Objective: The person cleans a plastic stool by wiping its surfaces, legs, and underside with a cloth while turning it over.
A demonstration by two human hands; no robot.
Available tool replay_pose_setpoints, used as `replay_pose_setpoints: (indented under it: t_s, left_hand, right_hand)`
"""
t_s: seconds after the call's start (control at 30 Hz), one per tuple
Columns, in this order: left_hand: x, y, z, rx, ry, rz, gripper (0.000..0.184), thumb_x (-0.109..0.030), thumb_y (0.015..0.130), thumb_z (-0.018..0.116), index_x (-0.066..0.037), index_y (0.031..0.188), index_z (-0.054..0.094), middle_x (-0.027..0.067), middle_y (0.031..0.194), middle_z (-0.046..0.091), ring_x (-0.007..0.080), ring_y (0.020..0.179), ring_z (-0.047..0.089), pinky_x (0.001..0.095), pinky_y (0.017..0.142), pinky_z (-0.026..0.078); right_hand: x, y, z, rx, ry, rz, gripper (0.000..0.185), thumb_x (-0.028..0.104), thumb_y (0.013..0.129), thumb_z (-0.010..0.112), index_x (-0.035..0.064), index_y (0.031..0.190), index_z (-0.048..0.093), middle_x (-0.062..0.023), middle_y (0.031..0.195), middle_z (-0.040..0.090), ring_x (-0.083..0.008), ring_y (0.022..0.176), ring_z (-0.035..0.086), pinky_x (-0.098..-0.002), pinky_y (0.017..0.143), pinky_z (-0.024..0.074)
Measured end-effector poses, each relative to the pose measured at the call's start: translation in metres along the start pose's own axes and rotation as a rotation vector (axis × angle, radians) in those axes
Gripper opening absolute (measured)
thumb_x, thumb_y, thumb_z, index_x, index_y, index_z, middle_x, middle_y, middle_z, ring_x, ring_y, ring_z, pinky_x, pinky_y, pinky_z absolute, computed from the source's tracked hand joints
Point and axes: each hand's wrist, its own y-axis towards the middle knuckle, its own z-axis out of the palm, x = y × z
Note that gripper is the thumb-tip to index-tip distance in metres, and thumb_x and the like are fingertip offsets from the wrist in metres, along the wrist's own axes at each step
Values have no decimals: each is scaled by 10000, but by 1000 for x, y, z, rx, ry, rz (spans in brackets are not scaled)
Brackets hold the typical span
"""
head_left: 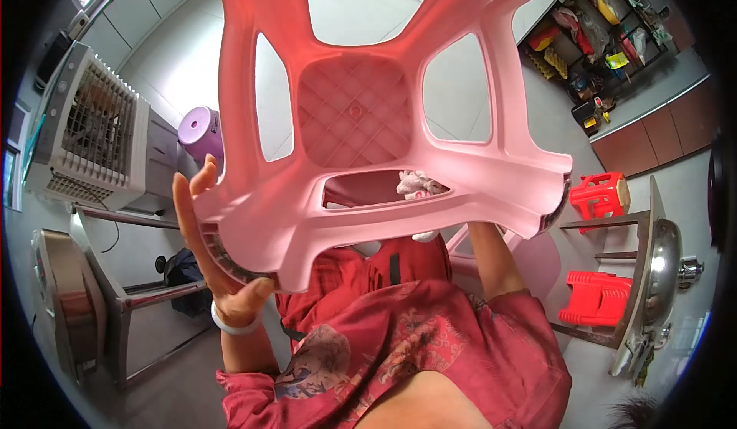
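Note:
A pink plastic stool (355, 110) fills the middle of my view, its underside and hollow legs facing me. My left hand (230, 295) grips the end of its lower-left leg, with the thumb at the near rim and the fingers along the outer side. A white band (234, 323) circles my left wrist. My right forearm (495, 264) reaches up behind the stool, which hides the right hand. Through the lower slot shows a crumpled whitish-pink cloth-like thing (418, 183); whether my right hand touches it cannot be seen.
An air cooler (96, 122) and a purple stool (199, 132) stand left, above a metal-framed stand (123, 298). Red stools (599, 199) and a table with a shiny metal pot (664, 272) are right. Loaded shelves (606, 37) line the upper right.

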Motion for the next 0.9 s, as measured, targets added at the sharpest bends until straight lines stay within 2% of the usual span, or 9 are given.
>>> replay_pose_setpoints:
  t_s: [0.2, 0.3, 0.4, 0.43, 0.53, 0.57, 0.67, 0.7, 0.9]
  left_hand:
    - [-4, -16, 8, 25, 37, -37, 1329, -545, 618, 863, -43, 1558, 68, 180, 1507, 277, 352, 1451, 237, 484, 1158, 263]
    - [-5, -30, 9, 100, 16, 48, 1000, -476, 766, 783, -28, 1477, 241, 156, 1439, 347, 373, 1440, 252, 513, 1156, 276]
    - [-10, -50, 16, -55, -317, -129, 502, -329, 937, 618, -26, 1263, 387, 135, 1334, 417, 383, 1422, 277, 540, 1154, 290]
    - [-18, -48, 14, -2, -347, -106, 216, -247, 1024, 424, -40, 1085, 427, 126, 1258, 457, 381, 1409, 295, 550, 1144, 312]
    - [-12, -51, -1, -106, -500, -234, 255, -300, 1023, 365, -57, 1005, 438, 118, 1262, 463, 352, 1410, 304, 547, 1128, 335]
    - [-14, -48, 7, -170, -537, -260, 364, -338, 1002, 339, -36, 1142, 489, 116, 1339, 461, 319, 1401, 337, 522, 1117, 349]
    - [-39, -37, 23, -411, -601, -485, 526, -349, 975, 365, -34, 1394, 410, 118, 1434, 427, 293, 1388, 372, 484, 1128, 340]
    - [-36, -39, 19, -385, -597, -515, 651, -366, 961, 382, -64, 1527, 265, 119, 1488, 394, 292, 1377, 393, 451, 1133, 339]
    - [-49, -38, 13, -185, -880, -732, 627, -339, 958, 380, -22, 1495, 315, 132, 1476, 415, 286, 1359, 418, 422, 1119, 357]
  right_hand:
    - [0, 9, -5, 36, 3, 10, 204, 255, 973, 572, 82, 1078, 595, -40, 956, 615, -141, 839, 599, -310, 730, 525]
    - [-3, 10, -4, 49, 19, 15, 204, 260, 972, 572, 82, 1070, 595, -40, 948, 614, -141, 830, 597, -312, 724, 524]
    - [-7, 8, -5, 58, 30, 17, 204, 264, 972, 572, 83, 1062, 596, -39, 939, 612, -141, 821, 595, -313, 719, 524]
    - [-8, 8, -6, 57, 33, 18, 204, 266, 972, 572, 83, 1059, 596, -39, 936, 612, -141, 818, 595, -314, 717, 524]
    - [-10, 4, -6, 57, 37, 18, 204, 270, 971, 572, 84, 1051, 597, -38, 928, 610, -141, 809, 593, -315, 712, 524]
    - [-10, 3, -7, 55, 32, 15, 205, 272, 971, 572, 84, 1048, 597, -38, 925, 610, -141, 806, 593, -315, 710, 524]
    - [-12, 1, -5, 49, 43, 16, 206, 276, 971, 571, 84, 1040, 598, -37, 916, 609, -142, 797, 591, -317, 704, 524]
    - [-15, -1, -4, 48, 48, 11, 206, 278, 971, 571, 85, 1038, 598, -37, 913, 608, -142, 794, 591, -317, 702, 524]
    - [-20, 2, -1, 66, 70, 13, 210, 287, 970, 571, 86, 1021, 600, -36, 896, 605, -142, 776, 587, -320, 691, 524]
